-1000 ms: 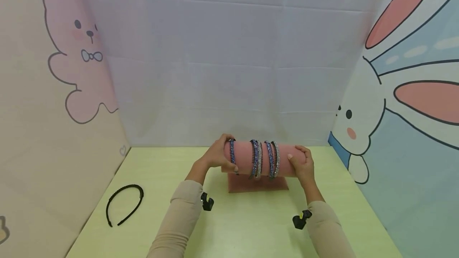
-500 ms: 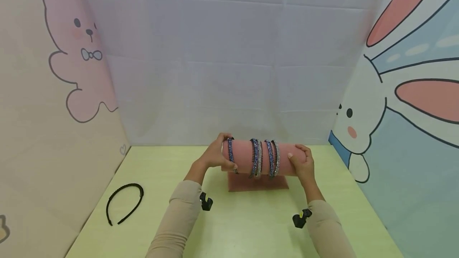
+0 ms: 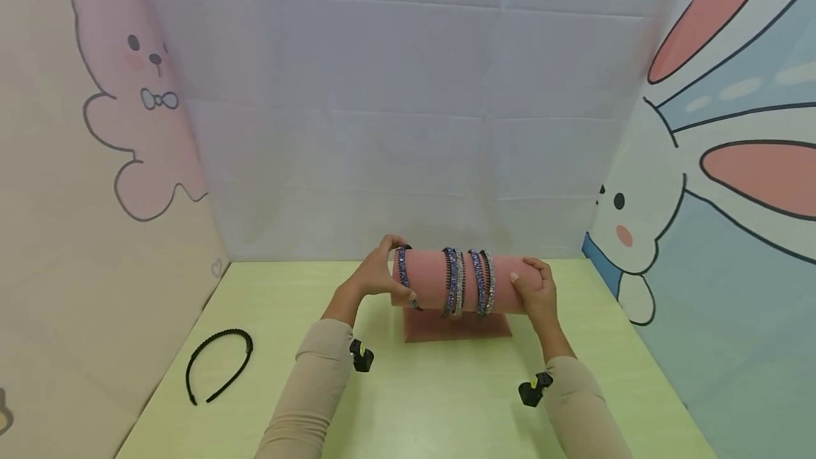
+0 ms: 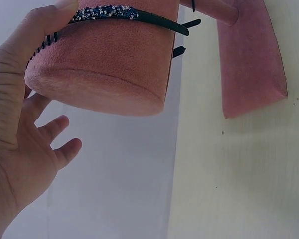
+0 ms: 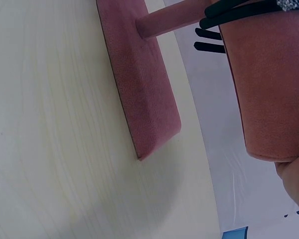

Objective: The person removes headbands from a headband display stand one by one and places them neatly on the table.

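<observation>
A pink padded headband stand (image 3: 426, 278) lies sideways as a roll on a post over a flat base (image 3: 455, 330). At its left end my left hand (image 3: 372, 276) pinches a blue glittery headband (image 3: 404, 268) between thumb and fingers. In the left wrist view that headband (image 4: 109, 12) crosses the roll near its end, with the thumb on its stones. My right hand (image 3: 537, 296) grips the roll's right end, thumb in front. A blue-and-silver pair of headbands (image 3: 455, 282) sits mid-roll; a similar pair (image 3: 484, 282) is to its right.
A black braided-looking headband (image 3: 236, 335) lies on the left of the pale yellow-green table (image 3: 440, 402). A white backdrop (image 3: 408, 126) stands close behind the stand, and printed rabbit panels (image 3: 637, 225) close in both sides.
My left hand has slid slightly left with the blue headband, bringing it nearer the roll's left end. My right hand stays on the right end, and the other headbands keep their places.
</observation>
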Demonstrator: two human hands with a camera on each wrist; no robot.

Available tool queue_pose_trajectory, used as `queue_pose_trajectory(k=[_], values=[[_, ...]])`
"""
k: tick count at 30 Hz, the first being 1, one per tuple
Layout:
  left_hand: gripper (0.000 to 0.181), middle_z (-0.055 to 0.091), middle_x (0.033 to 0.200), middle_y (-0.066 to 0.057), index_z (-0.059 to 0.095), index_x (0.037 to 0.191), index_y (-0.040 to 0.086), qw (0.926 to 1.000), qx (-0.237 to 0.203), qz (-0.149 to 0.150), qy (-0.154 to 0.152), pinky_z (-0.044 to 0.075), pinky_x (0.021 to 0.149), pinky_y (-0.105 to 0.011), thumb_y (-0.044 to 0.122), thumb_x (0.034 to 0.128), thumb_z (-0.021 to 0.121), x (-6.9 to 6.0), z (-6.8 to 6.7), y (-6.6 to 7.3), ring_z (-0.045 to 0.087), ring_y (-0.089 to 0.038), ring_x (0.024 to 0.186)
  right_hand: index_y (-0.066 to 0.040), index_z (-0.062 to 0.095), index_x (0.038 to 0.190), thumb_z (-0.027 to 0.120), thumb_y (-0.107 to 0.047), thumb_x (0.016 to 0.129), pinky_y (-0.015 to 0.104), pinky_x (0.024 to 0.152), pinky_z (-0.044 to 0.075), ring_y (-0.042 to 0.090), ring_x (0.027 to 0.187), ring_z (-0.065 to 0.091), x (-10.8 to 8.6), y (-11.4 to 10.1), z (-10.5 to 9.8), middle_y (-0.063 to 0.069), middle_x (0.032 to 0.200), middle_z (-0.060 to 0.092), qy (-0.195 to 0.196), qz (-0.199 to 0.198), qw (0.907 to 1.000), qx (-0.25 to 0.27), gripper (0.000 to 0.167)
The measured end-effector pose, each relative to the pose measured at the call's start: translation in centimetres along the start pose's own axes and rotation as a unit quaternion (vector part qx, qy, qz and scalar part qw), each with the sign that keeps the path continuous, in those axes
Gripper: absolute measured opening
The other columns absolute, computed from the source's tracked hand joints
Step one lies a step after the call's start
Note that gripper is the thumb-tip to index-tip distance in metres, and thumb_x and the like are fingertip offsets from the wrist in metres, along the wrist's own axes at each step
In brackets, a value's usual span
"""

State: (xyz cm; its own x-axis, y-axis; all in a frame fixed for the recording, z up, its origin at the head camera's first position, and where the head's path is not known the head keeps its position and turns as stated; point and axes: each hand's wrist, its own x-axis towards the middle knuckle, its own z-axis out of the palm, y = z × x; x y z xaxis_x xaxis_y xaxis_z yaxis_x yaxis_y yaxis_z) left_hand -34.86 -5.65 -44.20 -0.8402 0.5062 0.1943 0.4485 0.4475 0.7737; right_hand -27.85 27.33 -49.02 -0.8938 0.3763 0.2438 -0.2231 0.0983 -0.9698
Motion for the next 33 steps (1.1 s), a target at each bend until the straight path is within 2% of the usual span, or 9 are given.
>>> queue_pose_trajectory(k=[6,12,14,16,21,22,26,33], values=[[0.103,0.033,0.142,-0.009,0.027,0.137,0.011,0.9995,-0.027,-0.006,-0.015,0.036,0.098,-0.041,0.018,0.0557,0.09,0.3,0.5,-0.4,0.032,-0.02,0.129,-0.007,0.05,0.125,0.066,-0.011,0.085,0.028,0.088,0.036,0.016,0.11,0.043,0.3,1.0,0.0,-0.001,0.124,0.048,0.004,-0.025,0.9997,0.004,0.043],[0.1,0.038,0.135,-0.003,0.028,0.134,0.019,0.9989,-0.033,-0.027,-0.019,0.041,0.091,-0.038,0.019,0.0552,0.09,0.5,0.7,-0.5,0.043,-0.018,0.117,-0.016,0.055,0.119,0.069,-0.019,0.083,0.028,0.086,0.036,0.017,0.108,0.043,0.3,1.4,-0.2,-0.001,0.123,0.05,0.002,-0.051,0.9987,0.003,0.039],[0.1,0.04,0.132,-0.002,0.029,0.133,0.02,0.9989,-0.034,-0.025,-0.019,0.042,0.089,-0.038,0.021,0.0544,0.091,0.5,0.6,-0.6,0.044,-0.018,0.115,-0.015,0.055,0.119,0.069,-0.017,0.083,0.028,0.086,0.036,0.015,0.108,0.044,0.4,1.4,-0.2,-0.001,0.122,0.05,0.004,-0.048,0.9988,0.007,0.039],[0.101,0.039,0.135,-0.006,0.028,0.135,0.016,0.9985,-0.045,-0.02,-0.027,0.041,0.091,-0.042,0.019,0.0554,0.09,0.3,0.3,-0.1,0.041,-0.023,0.12,-0.009,0.052,0.121,0.068,-0.011,0.084,0.028,0.087,0.035,0.015,0.108,0.044,0.2,0.8,0.0,-0.002,0.122,0.05,0.003,-0.031,0.9994,0.013,0.041],[0.102,0.033,0.141,-0.009,0.026,0.137,0.013,0.9979,-0.056,-0.01,-0.033,0.036,0.096,-0.049,0.017,0.0568,0.089,0.1,-0.3,-0.6,0.031,-0.03,0.129,0.0,0.046,0.125,0.064,-0.004,0.085,0.028,0.088,0.035,0.015,0.108,0.042,-0.9,-1.8,0.5,0.002,0.123,0.047,-0.007,-0.005,1.0,0.004,0.045],[0.102,0.033,0.141,-0.007,0.027,0.136,0.015,0.9981,-0.054,-0.009,-0.028,0.036,0.096,-0.048,0.018,0.0561,0.09,0.3,-0.2,-1.3,0.031,-0.029,0.129,0.0,0.046,0.125,0.064,-0.005,0.085,0.028,0.087,0.035,0.015,0.107,0.042,-1.0,-2.0,0.5,0.003,0.124,0.047,-0.007,-0.009,0.9999,0.001,0.044],[0.101,0.033,0.141,-0.006,0.027,0.135,0.015,0.9981,-0.059,-0.008,-0.018,0.037,0.096,-0.047,0.019,0.0562,0.09,0.0,-0.2,-1.6,0.033,-0.027,0.128,0.0,0.047,0.124,0.064,-0.005,0.085,0.028,0.086,0.035,0.015,0.106,0.043,-0.9,-1.8,0.4,0.004,0.125,0.047,-0.006,-0.012,0.9999,0.002,0.043],[0.1,0.033,0.142,-0.006,0.028,0.135,0.015,0.9976,-0.069,0.002,-0.004,0.036,0.095,-0.051,0.023,0.0571,0.09,-0.2,0.1,-2.1,0.033,-0.029,0.128,-0.007,0.049,0.124,0.066,-0.01,0.085,0.03,0.088,0.035,0.016,0.109,0.042,0.1,0.4,0.1,-0.001,0.125,0.048,0.0,-0.002,1.0,-0.002,0.043]])
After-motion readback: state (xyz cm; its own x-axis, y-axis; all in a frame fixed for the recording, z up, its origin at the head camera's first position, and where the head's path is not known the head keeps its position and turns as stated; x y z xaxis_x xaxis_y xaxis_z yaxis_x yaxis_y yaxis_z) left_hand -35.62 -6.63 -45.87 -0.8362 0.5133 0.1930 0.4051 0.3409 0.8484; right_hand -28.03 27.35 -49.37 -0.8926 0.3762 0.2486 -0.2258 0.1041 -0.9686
